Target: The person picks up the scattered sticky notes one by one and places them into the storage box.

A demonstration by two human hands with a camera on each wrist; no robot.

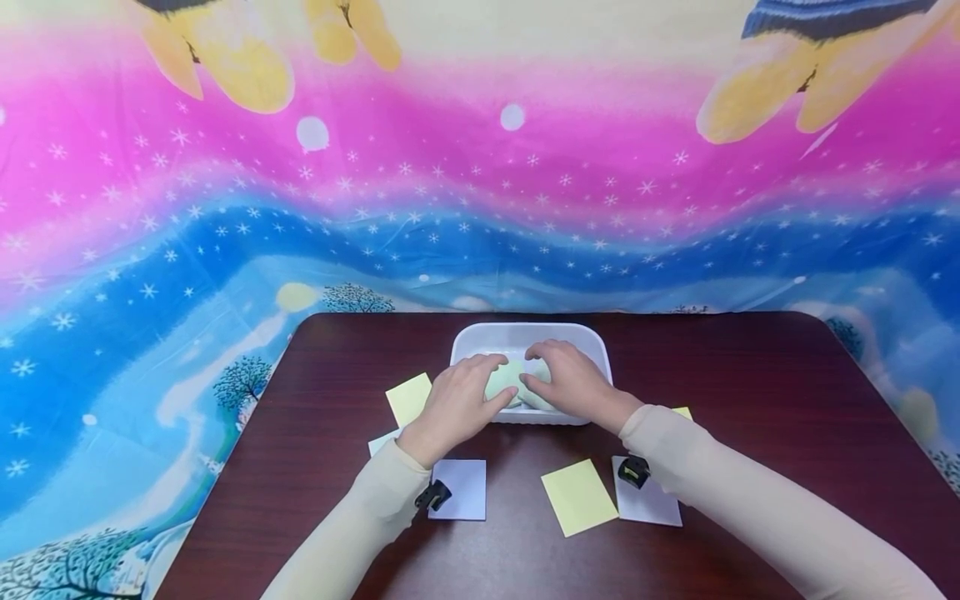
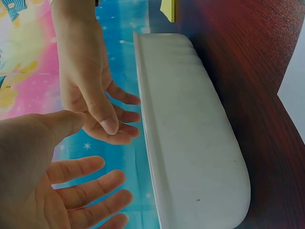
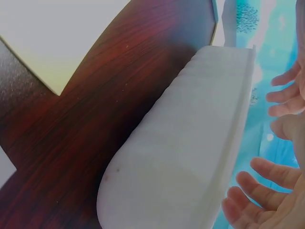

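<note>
Two pale green rounded items, one at the left point(image 1: 502, 381) and one at the right point(image 1: 534, 397), lie in a white plastic tub point(image 1: 532, 328). Their kind cannot be told, as both hands partly cover them. My left hand point(image 1: 459, 398) hovers over the tub's left side, fingers loosely bent. Over the right side is my right hand point(image 1: 576, 382), its fingers relaxed and spread. Both wrist views show the fingers above the rim with nothing between them. In the left wrist view the tub's outer wall point(image 2: 186, 124) hides the pale green items.
Paper squares lie around the tub on the dark wooden table point(image 1: 750, 400): yellow ones at left point(image 1: 408, 400) and front point(image 1: 579, 497), pale lilac ones at front left point(image 1: 465, 489) and front right point(image 1: 651, 504). A printed cloth point(image 1: 480, 208) hangs behind the table.
</note>
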